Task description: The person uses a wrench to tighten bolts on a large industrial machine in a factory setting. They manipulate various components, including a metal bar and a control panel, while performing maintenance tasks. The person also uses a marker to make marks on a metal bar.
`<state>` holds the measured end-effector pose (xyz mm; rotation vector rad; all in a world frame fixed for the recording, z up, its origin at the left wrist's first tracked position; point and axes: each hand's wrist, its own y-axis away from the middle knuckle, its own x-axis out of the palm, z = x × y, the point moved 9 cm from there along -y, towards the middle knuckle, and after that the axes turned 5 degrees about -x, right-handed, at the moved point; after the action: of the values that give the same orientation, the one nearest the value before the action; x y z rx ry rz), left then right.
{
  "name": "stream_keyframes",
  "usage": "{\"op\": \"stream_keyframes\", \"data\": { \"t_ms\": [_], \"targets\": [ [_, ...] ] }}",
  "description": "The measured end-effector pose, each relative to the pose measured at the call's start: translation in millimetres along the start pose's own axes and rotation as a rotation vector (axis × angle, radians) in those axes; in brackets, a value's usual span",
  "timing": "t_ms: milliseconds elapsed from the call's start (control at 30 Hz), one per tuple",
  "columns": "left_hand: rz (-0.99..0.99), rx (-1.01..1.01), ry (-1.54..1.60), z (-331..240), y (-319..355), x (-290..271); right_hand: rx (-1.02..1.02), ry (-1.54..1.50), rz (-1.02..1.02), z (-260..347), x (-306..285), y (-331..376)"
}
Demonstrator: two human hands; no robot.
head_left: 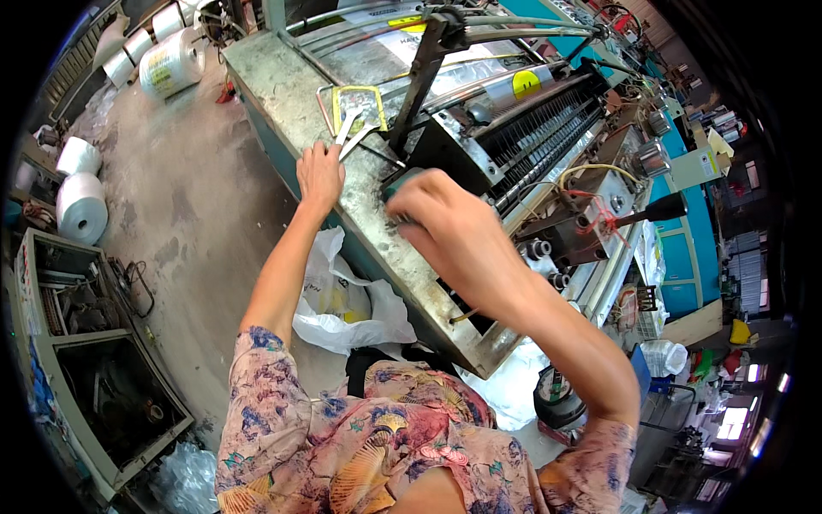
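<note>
A wrapped white roll (173, 64) lies on the stained concrete floor (193, 167) at upper left; another white roll (82, 212) sits near the left edge, beyond a grey metal cabinet (86, 336) with dark openings; crumpled clear plastic (187, 475) lies beside its lower end; a bright window (733, 422) shows at lower right.

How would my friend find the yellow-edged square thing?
On the big machine, find the stained ledge. Just beyond the left hand lies a roughly square thing. Its bright yellow edge sets it apart from the pale tools overlapping it.

Floor (193, 184): grey, stained | Left: open-fronted metal cabinet (90, 337) | Far right: bright windows (734, 423)
</note>
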<state>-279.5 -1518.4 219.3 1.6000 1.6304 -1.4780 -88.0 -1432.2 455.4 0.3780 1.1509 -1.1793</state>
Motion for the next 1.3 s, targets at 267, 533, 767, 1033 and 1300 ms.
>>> {"op": "stream_keyframes", "data": {
  "t_ms": [267,533,767,1033,1300],
  "targets": [
    [0.085,-0.041,0.151,22.1,-20.5,0.6,0.382,0.184,0.031,-167.8,172.7,-43.1],
    [0.019,0.027,0.27,31.4,0.1,-13.6,0.325,0.429,0.176,-182.6,219.8,-64.5],
    [0.051,0.03,0.031,33.6,-27.9,8.9,-0.282,0.64,0.259,27.9,137.8,-56.0],
    [0.24,0.176,-0.229,34.5,-44.3,6.0,-0.043,-0.027,0.378,48.6,-70.0,51.1],
    [0.6,0.061,0.675,-30.8,65.3,-64.5,0.662,-0.107,-0.286,-25.1,-219.9,211.7]
  ]
}}
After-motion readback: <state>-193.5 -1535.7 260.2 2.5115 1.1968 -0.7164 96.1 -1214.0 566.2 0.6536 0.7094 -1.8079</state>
